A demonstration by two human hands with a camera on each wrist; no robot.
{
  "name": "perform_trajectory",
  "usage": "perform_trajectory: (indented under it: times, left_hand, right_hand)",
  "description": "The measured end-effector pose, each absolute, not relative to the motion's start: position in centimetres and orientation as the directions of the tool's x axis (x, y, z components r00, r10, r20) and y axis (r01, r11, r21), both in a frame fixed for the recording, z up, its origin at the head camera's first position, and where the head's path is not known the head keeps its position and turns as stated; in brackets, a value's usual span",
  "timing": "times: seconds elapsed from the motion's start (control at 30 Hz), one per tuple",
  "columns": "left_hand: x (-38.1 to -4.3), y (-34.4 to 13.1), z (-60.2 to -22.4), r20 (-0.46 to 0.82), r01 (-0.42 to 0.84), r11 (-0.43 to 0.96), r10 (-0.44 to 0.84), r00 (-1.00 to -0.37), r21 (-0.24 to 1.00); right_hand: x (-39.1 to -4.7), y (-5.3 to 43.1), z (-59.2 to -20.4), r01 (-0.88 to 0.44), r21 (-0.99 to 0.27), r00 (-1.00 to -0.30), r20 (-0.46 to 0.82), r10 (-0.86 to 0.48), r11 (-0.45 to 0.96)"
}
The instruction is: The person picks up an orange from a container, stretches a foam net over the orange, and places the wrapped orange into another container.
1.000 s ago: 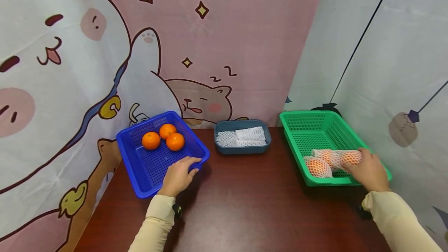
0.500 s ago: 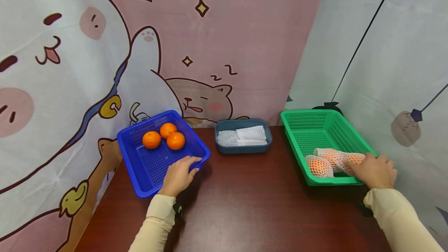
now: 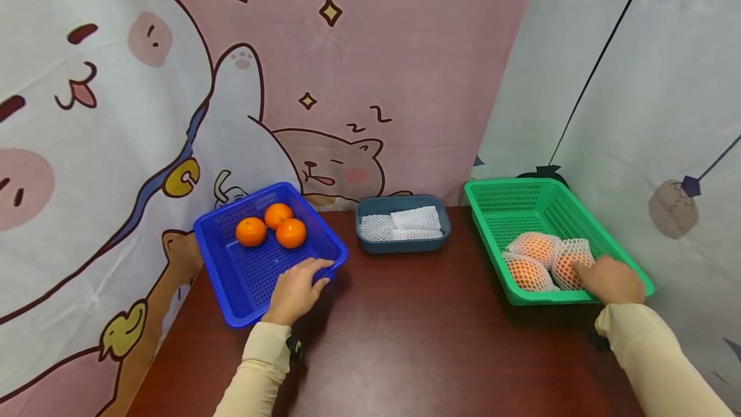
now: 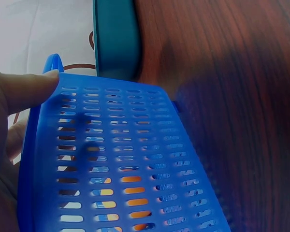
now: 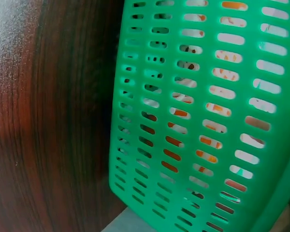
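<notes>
In the head view, my left hand [image 3: 295, 289] holds the near right corner of a blue plastic basket [image 3: 217, 288]. A finger lies over the rim in the left wrist view, with more of the hand on its other side. Three bare oranges [image 3: 291, 233] sit inside. At right, a green plastic basket [image 3: 492, 237] contains three oranges in white foam nets, including the far one [image 3: 534, 248] and the near left one [image 3: 528, 275]. My right hand [image 3: 615, 280] holds the right netted orange [image 3: 570, 264]; part of its fingers is hidden.
A small dark blue tray [image 3: 363, 246] with several white foam nets [image 3: 417, 219] stands between the baskets, near the back cloth [image 3: 434, 82]. The brown table [image 3: 405, 327] extends in front. A light cloth wall [image 3: 683, 134] rises close beside the green basket.
The right hand has shifted over the right netted orange, which has turned from sideways to more upright. The far netted orange has shifted away from the hand. The left hand stays put.
</notes>
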State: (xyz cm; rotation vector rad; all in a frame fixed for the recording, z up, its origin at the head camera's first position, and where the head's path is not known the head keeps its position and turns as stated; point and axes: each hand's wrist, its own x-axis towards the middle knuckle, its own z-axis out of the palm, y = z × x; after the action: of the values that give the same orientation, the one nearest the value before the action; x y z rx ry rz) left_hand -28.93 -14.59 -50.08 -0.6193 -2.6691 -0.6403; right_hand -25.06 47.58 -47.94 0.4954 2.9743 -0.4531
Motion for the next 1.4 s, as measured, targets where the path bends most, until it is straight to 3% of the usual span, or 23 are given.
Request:
perform_trajectory:
  times: [0.1,0.23,0.37,0.47,0.57,0.8,1.4]
  left_hand:
    - [-28.9,-14.6,-50.1,0.409,0.480,0.804,0.329,-0.851,0.351]
    - [-28.9,-14.5,-50.1,0.412,0.485,0.802,0.333,-0.848,0.350]
    - [-28.9,-14.6,-50.1,0.412,0.481,0.803,0.328,-0.850,0.351]
    - [-29.0,-14.6,-50.1,0.412,0.477,0.805,0.325,-0.852,0.353]
    - [-29.0,-14.6,-50.1,0.411,0.484,0.801,0.332,-0.849,0.351]
    - [-29.1,-14.6,-50.2,0.412,0.491,0.798,0.341,-0.845,0.349]
    - [-28.9,-14.7,-50.0,0.422,0.493,0.801,0.339,-0.841,0.340]
  right_hand:
    - [-25.0,47.3,-47.6,0.347,-0.280,-0.938,-0.128,0.323,0.895]
    - [-24.7,45.2,-47.2,0.291,-0.313,-0.941,0.077,0.330,0.904]
    - [-25.0,41.2,-46.5,0.103,-0.375,-0.924,0.307,0.228,0.921]
    - [-25.1,37.9,-46.2,-0.048,-0.437,-0.919,0.372,0.132,0.898]
    - [-24.9,35.3,-46.5,-0.137,-0.471,-0.922,0.383,0.062,0.871]
    - [-24.5,32.2,-48.5,-0.191,-0.426,-0.928,0.373,-0.021,0.885]
    - [-26.5,31.4,-48.6,-0.115,-0.441,-0.985,0.167,-0.044,0.890]
